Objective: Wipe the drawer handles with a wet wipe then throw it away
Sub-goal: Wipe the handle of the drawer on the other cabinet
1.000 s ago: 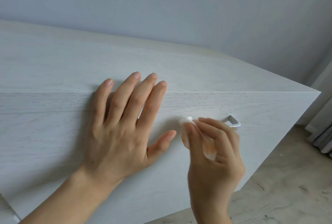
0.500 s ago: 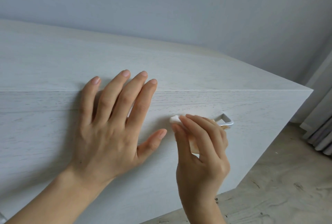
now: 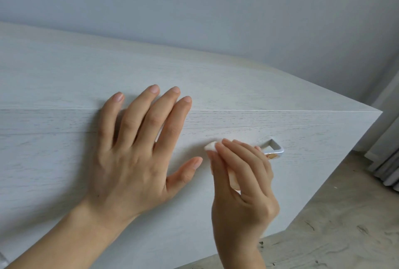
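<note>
A white-washed wooden chest of drawers point(image 3: 259, 100) fills the view. Its top drawer front point(image 3: 313, 160) carries a silver metal handle point(image 3: 275, 149), and only the handle's right end shows. My right hand point(image 3: 244, 182) pinches a folded white wet wipe point(image 3: 211, 146) and holds it on the handle's left part, covering that part. My left hand point(image 3: 133, 152) lies flat with spread fingers on the drawer front, fingertips over the top edge of the chest.
A plain grey wall point(image 3: 216, 9) rises behind the chest. Marbled beige floor point(image 3: 345, 225) shows at the lower right. Grey curtain folds point(image 3: 388, 160) hang at the right edge, beside the chest's corner.
My right hand with the wipe has slid a little left along the handle, so more of the handle's right end shows. My left hand stays flat on the drawer front.
</note>
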